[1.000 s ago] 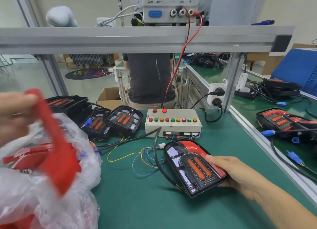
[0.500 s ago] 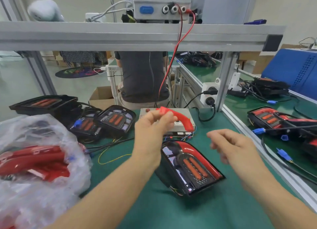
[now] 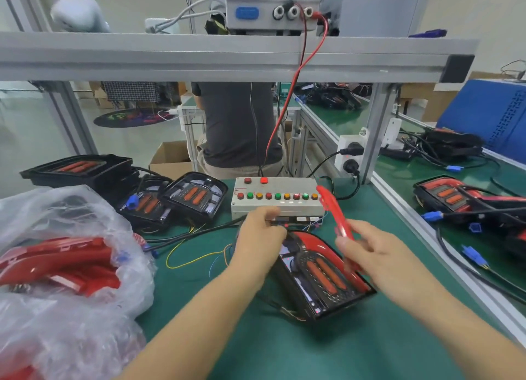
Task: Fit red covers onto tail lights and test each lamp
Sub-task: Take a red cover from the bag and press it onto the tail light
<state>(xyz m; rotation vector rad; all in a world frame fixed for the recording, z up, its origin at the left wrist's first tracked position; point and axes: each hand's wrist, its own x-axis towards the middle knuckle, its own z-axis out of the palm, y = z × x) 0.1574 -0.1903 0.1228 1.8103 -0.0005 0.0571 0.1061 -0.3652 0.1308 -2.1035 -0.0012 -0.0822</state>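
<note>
Here the right hand [image 3: 370,248] pinches the lower end of a long curved red plastic cover [image 3: 334,211], thumb and fingers curled round it, so the strip rises away from the grip, tilted up towards the far side; motion blur hides the exact finger placement. Just below and left of that grip lies a black tail light with two orange oval lenses and a red arc already on its top edge [image 3: 318,271], flat on the green worktop [image 3: 313,348]. The left hand [image 3: 262,231] is at the lamp's far left corner with its fingers curled; it is blurred, so whether that grip holds anything I cannot tell. Left of the left hand, well apart, a clear plastic bag [image 3: 57,308] holds more red covers. Just beyond both hands sits a white test box with rows of red, green and yellow buttons [image 3: 277,197]. Further left of it, several uncovered black tail lights [image 3: 193,197] are stacked.
</note>
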